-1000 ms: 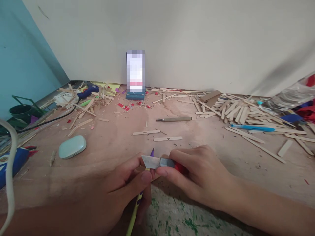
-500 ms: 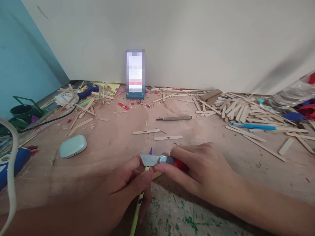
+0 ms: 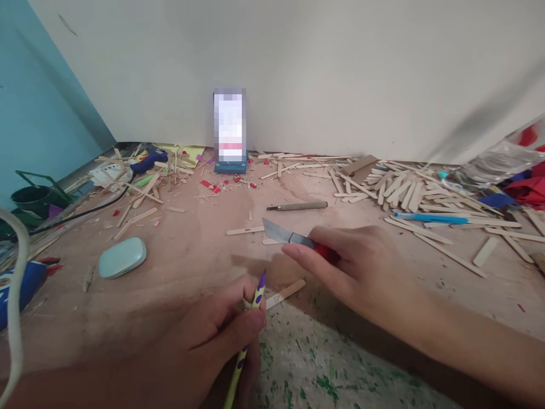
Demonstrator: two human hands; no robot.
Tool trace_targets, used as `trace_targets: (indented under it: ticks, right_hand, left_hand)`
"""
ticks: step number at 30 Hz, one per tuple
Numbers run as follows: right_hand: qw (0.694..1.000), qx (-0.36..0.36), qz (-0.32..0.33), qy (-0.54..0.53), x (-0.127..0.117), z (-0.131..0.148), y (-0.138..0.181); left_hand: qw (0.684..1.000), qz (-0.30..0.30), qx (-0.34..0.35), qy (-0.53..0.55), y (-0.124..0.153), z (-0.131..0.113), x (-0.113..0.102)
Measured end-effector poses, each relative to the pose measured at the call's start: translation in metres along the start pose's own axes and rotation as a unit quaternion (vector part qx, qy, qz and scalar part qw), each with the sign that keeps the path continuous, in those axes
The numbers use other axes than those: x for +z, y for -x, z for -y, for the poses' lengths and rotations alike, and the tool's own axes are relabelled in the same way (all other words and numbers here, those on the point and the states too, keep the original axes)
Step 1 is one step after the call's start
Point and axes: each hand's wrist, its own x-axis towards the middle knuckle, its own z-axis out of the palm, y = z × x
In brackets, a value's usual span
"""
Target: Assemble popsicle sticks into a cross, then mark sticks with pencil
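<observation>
My left hand [image 3: 225, 335] is closed around a yellow pencil [image 3: 241, 360] with purple spots, its purple tip pointing up and away. A craft stick [image 3: 286, 293] with pencil lines drawn on it runs out from beside the left fingers; whether they grip it I cannot tell. In my right hand [image 3: 357, 267] is a utility knife [image 3: 298, 238] with a red handle, its broad blade pointing left, above the table and apart from the pencil. Behind the blade lie two craft sticks, one of them a notched stick [image 3: 244, 231], partly covered by the knife.
A carving tool [image 3: 297, 206] lies beyond the knife. A phone [image 3: 230, 125] stands in a blue holder at the wall. Piled craft sticks [image 3: 400, 190] and a blue pen [image 3: 430, 218] are on the right. A pale green case [image 3: 122, 258] and white cable [image 3: 17, 318] are on the left.
The right hand has lifted the knife up and away from the pencil tip, where the blade crossed it before. The pencil tip and marked stick now show more. The left hand keeps its hold.
</observation>
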Motion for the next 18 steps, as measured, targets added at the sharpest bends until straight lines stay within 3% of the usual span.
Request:
trace_targets:
  ticks: [4, 10, 18]
  right_hand:
    - [1.000, -0.007, 0.008, -0.029, -0.002, 0.002, 0.001]
    - [0.992, -0.058, 0.101, -0.056, 0.006, 0.008, 0.011]
    - [0.988, -0.061, 0.132, -0.052, 0.012, 0.006, 0.014]
  left_hand:
    - [1.000, 0.003, 0.002, 0.011, 0.000, -0.003, -0.002]
    - [0.999, -0.021, -0.002, 0.047, -0.002, 0.001, -0.001]
    - [0.999, -0.022, 0.038, 0.007, -0.003, 0.001, -0.002]
